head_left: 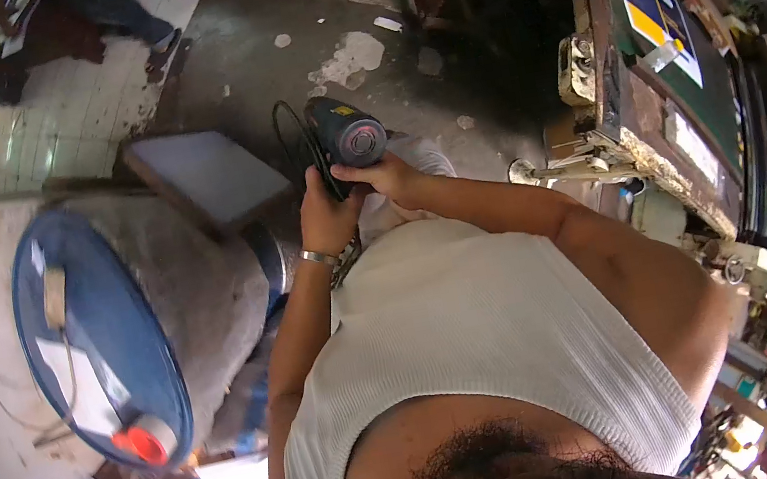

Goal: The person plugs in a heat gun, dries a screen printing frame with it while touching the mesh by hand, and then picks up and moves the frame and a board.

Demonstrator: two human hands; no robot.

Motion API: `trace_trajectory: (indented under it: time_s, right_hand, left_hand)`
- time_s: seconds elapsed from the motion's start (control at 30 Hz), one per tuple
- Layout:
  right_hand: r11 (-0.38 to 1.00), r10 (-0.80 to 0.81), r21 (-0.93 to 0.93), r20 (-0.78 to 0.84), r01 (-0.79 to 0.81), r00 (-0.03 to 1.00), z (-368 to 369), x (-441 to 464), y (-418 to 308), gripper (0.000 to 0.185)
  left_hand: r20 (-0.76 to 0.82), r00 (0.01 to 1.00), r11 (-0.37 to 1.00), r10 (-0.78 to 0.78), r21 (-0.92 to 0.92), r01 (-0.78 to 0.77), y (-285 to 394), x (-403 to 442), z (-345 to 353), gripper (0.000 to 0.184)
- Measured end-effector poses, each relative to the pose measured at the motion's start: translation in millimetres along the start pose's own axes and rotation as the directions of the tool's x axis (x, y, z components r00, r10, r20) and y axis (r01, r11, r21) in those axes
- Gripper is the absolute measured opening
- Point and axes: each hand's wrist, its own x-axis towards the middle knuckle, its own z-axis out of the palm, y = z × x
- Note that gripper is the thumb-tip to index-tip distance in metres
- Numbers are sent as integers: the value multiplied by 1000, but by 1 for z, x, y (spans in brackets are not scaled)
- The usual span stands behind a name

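A dark power tool (348,132) with a yellow mark and a round reddish end is held out in front of my chest. My right hand (384,179) grips its lower part, with the thumb near the round end. Beside it my left hand (330,213), with a metal band at the wrist, is closed around a looped black cable (289,128). The two hands are close together, and some of the fingers are hidden.
A blue drum (94,328) with papers and a red-rimmed roll on top stands at left, near a tilted grey panel (211,177). Stained machinery (599,102) is at right. A dark stool or table is at the top, and another person's leg (124,19) shows upper left.
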Motion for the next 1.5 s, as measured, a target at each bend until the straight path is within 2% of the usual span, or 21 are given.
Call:
trace_trajectory:
  time_s: [0.13, 0.23, 0.37, 0.47, 0.5, 0.6, 0.63, 0.73, 0.77, 0.87, 0.9, 1.0, 1.03, 1.1, 1.17, 1.23, 1.33, 1.37, 1.43, 1.47, 1.5]
  right_hand:
    - [993, -112, 28, -166, 118, 980, -56, 76, -5, 50]
    - [989, -145, -88, -327, 123, 934, -103, 149, -36, 46]
    - [961, -217, -226, -264, 158, 940, -185, 244, -103, 46]
    - [987, -127, -127, -225, 100, 966, -226, 305, -171, 46]
    - [954, -255, -215, -205, 210, 945, -239, 332, -181, 44]
    - [989, -46, 135, -142, 65, 989, -262, 399, -230, 35]
    - [985, -103, 123, -168, 124, 980, -266, 421, -241, 35]
    - [929, -125, 333, -129, 162, 984, -265, 459, -299, 33]
    - [923, -117, 352, -132, 157, 984, -266, 471, -316, 29]
    - [918, -244, 295, -112, 266, 963, -282, 514, -364, 27]
    - [899, -266, 294, -221, 324, 938, -280, 525, -378, 26]
    - [891, -455, -115, -225, 440, 862, -285, 550, -439, 24]
    - [845, -532, -188, -192, 501, 825, -293, 562, -450, 24]
    - [763, -619, -312, -102, 566, 779, -290, 569, -491, 24]
    - [602, -691, -524, 35, 602, 722, -285, 577, -536, 30]
    - [297, -742, -766, 192, 571, 643, -286, 578, -563, 46]
    - [308, -840, -656, 151, 689, 520, -293, 595, -603, 38]
    - [388, -864, -549, 64, 740, 500, -279, 599, -624, 33]
    - [288, -890, -658, 85, 696, 449, -286, 599, -648, 36]
    - [237, -901, -707, 96, 666, 422, -290, 599, -660, 38]
    - [101, -915, -748, 189, 656, 357, -277, 594, -678, 46]
  left_hand:
    - [32, 996, 994, 86, -69, -84, -34, 99, 47, 49]
    - [45, 991, 992, 124, -8, -124, -22, 197, 76, 41]
    - [93, 991, 981, 97, -176, -80, -5, 326, 114, 42]
    - [113, 994, 932, -8, -358, 48, 36, 406, 121, 36]
    - [114, 991, 942, -73, -317, 106, 54, 428, 117, 30]
    - [16, 993, 864, -120, -491, 112, 72, 494, 110, 31]
    - [10, 991, 865, -136, -486, 123, 80, 515, 102, 31]
    - [4, 988, 798, -153, -589, 126, 85, 571, 85, 32]
    - [-65, 994, 746, -93, -665, 26, 75, 589, 88, 30]
    - [-42, 979, 685, -201, -721, 109, 93, 632, 73, 24]
    - [-67, 984, 647, -164, -760, 57, 92, 645, 70, 19]
    - [-89, 974, 582, -207, -811, 49, 115, 660, 47, 16]
    - [-133, 966, 536, -221, -844, 6, 123, 665, 41, 15]
    - [-99, 949, 516, -298, -853, 73, 143, 659, 17, 16]
    - [-140, 940, 576, -312, -815, 70, 139, 662, 0, 19]
    - [-135, 901, 534, -413, -837, 119, 132, 650, -9, 19]
    - [-182, 857, 572, -482, -806, 151, 96, 632, -14, 26]
    - [-242, 819, 605, -520, -782, 153, 92, 627, -15, 28]
    - [-381, 737, 768, -558, -573, 285, 33, 614, -6, 34]
    - [-400, 683, 742, -611, -591, 318, 38, 603, -5, 38]
    - [-431, 629, 724, -648, -605, 331, 39, 603, -7, 41]
